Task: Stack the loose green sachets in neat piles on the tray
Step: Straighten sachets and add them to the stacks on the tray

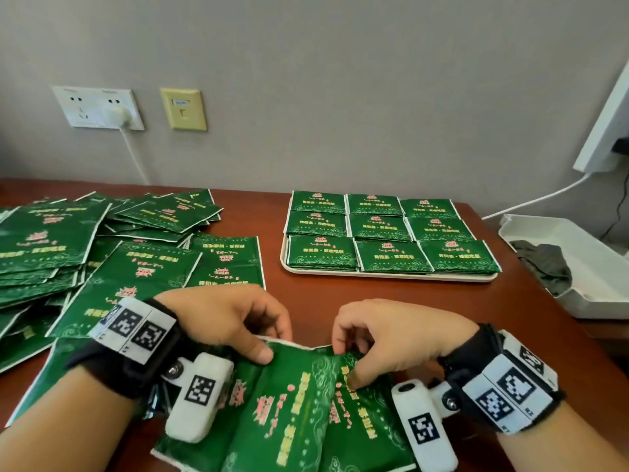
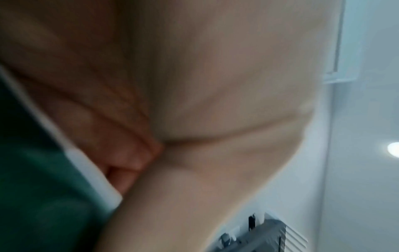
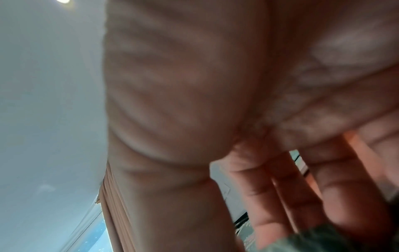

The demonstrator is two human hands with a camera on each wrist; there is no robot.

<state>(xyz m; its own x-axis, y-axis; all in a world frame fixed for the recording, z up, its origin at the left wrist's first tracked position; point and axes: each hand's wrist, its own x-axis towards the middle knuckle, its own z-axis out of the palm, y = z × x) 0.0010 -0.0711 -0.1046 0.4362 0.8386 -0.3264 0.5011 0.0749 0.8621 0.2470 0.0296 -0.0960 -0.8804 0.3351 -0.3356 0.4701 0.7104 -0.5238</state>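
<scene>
**Sachets gathered at the near edge, tray waiting**

Sachets point(image 1: 292, 403) in a fanned, uneven bunch at the near edge of the tabletop point(image 1: 272, 206), pinched along the top edge from both sides. Left hand point(image 1: 231, 321) curled, thumb pressed down on the top of the bunch, fingers tucked behind; right hand point(image 1: 388, 335) likewise curled, thumb and fingertips nipping the right part of the same top edge. Wrist views too blurred to add more than skin and a strip of green packet edge.

Tray point(image 1: 384, 275) toward the far right of the tabletop, already carrying nine tidy piles in three rows of three. Loose heap point(image 1: 102, 240) sprawled over the left side, much of it unsorted, so well short of finished by the look of it.

Step in hand, most likely: squaring a gathered handful before carrying it over. Next move probably calls for tapping the edges flush, keeping the print the same way up, then a firm two-sided hold for the carry and a gentle set-down square on one pile. Slippery foil likely to slide and fan out if the hold slackens.
</scene>
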